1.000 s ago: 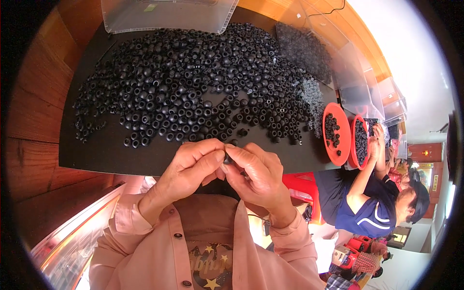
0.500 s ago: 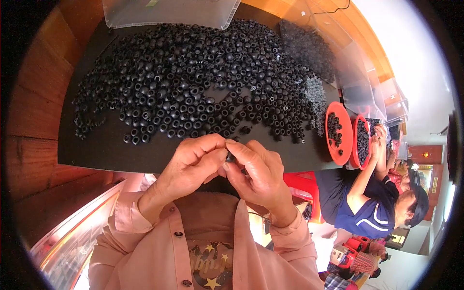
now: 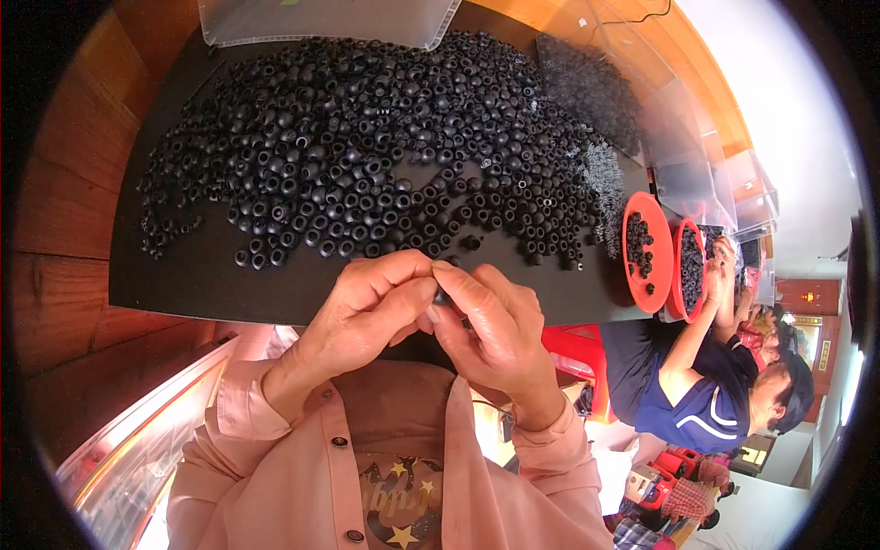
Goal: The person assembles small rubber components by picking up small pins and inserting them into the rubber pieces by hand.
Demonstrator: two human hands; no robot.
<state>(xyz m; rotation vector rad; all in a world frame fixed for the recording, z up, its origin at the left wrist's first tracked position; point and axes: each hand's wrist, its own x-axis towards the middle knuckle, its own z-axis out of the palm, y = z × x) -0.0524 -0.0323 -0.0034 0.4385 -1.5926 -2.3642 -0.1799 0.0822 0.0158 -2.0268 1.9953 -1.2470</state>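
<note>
My left hand [image 3: 378,302] and my right hand [image 3: 495,321] meet at the near edge of the dark table [image 3: 202,286]. Both are closed, fingertips together, around one small black round part [image 3: 441,298]. Only a sliver of it shows; the fingers cover the rest. Just beyond my hands spreads a wide heap of black, hollow, ball-like parts [image 3: 348,156], many with their round openings facing up. A single black part [image 3: 470,243] lies by itself close to my fingertips.
Right of the heap are small grey pieces [image 3: 603,179] and fine dark pieces [image 3: 587,87]. Two red bowls [image 3: 653,301] hold black parts. A clear plastic bin [image 3: 330,26] stands at the back. A co-worker in blue [image 3: 706,403] sits at right, near a red stool [image 3: 587,344].
My hands stay pressed together on the small black part, with only slight finger movement. The whole view has shifted a little; the heap looks unchanged.
</note>
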